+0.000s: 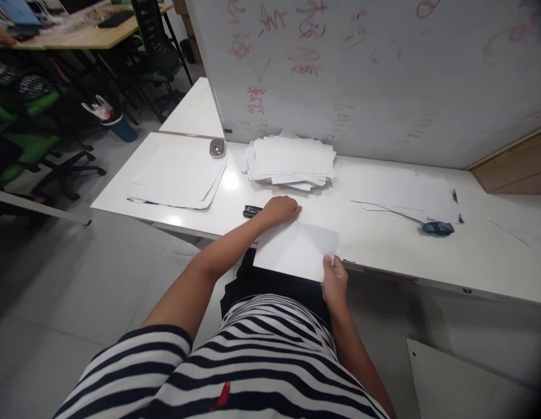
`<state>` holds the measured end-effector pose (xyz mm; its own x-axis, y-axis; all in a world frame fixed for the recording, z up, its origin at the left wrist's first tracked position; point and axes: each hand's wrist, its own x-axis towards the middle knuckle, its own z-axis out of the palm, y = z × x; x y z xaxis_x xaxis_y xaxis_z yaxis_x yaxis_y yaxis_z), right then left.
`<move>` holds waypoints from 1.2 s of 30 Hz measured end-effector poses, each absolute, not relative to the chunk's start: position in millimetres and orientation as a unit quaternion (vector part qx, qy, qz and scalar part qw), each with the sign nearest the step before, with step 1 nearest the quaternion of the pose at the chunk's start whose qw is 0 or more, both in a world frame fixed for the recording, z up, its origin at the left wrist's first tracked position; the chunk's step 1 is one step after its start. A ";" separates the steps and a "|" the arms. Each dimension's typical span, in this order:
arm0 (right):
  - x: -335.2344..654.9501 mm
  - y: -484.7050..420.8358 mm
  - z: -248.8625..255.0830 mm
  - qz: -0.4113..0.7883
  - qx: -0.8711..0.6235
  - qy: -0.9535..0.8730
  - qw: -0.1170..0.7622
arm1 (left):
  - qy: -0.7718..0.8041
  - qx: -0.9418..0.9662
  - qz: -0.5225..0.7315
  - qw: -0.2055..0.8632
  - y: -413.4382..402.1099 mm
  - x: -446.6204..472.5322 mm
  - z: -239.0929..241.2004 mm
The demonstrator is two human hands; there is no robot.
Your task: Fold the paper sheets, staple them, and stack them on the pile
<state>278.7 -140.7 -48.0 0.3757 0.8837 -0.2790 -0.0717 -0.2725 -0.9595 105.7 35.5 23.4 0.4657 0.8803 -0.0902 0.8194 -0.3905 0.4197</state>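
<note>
Grips with the right hand [335, 285] the near right corner of a white sheet [292, 250], with the thumb pressed on the upper face and the fingers folded beneath, closed up to the thickness of the paper. Holds that sheet on the near side of the paper stack [292, 156], partly over the white table [375, 241] and partly projecting past its edge towards the lap. Has the left hand [281, 209] at the sheet's far edge, between sheet and stack, back uppermost and fingers curled inward; impossible to tell from this view how tightly closed, or on what.

Shows on the near left side of the stack a black object [251, 210], partly hidden by the left forearm. Shows to the left of the stack a low pile of loose sheets [174, 174], with edges unevenly fanned, and, between pile and stack, towards the back, a small rounded silver object [217, 148]. Includes to the right of the stack several flat papers [392, 189] and, farther right and nearer, a dark blue item [437, 228]. Shows directly behind the stack a whiteboard [361, 75] with red handwriting; well to the left, on the floor, a blue bin [122, 127].
</note>
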 end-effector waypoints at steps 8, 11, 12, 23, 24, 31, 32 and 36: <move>278.0 -145.0 -40.7 0.491 -0.643 -0.320 0.492 | 0.512 0.805 0.299 0.018 16.3 69.5 55.8; 288.7 -140.6 -29.6 0.477 -0.639 -0.319 0.513 | 0.543 0.784 0.300 -0.014 5.0 47.2 50.7; 295.7 -138.1 -23.6 0.467 -0.636 -0.317 0.527 | 0.548 0.787 0.285 -0.003 0.9 41.1 44.8; 349.0 -122.1 28.9 0.396 -0.566 -0.218 0.689 | 0.597 0.754 0.271 0.045 -6.7 27.0 2.8; 346.8 -120.7 26.1 0.431 -0.560 -0.203 0.678 | 0.600 0.753 0.266 0.046 -6.3 26.8 3.6; 336.6 -127.4 4.4 0.434 -0.558 -0.176 0.685 | 0.603 0.752 0.260 0.053 -5.5 26.4 3.3; 335.5 -127.3 5.4 0.440 -0.564 -0.172 0.677 | 0.603 0.752 0.260 0.055 -5.1 26.5 3.0; 326.1 -96.2 27.2 0.433 -0.556 -0.240 0.668 | 0.598 0.754 0.263 0.069 -3.4 26.0 2.7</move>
<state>326.1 -96.2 27.2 0.5093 0.8455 -0.1608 -0.3112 0.0067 -0.9503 26.0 -3.4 2.7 0.1460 0.9384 0.3132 0.8653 -0.2746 0.4193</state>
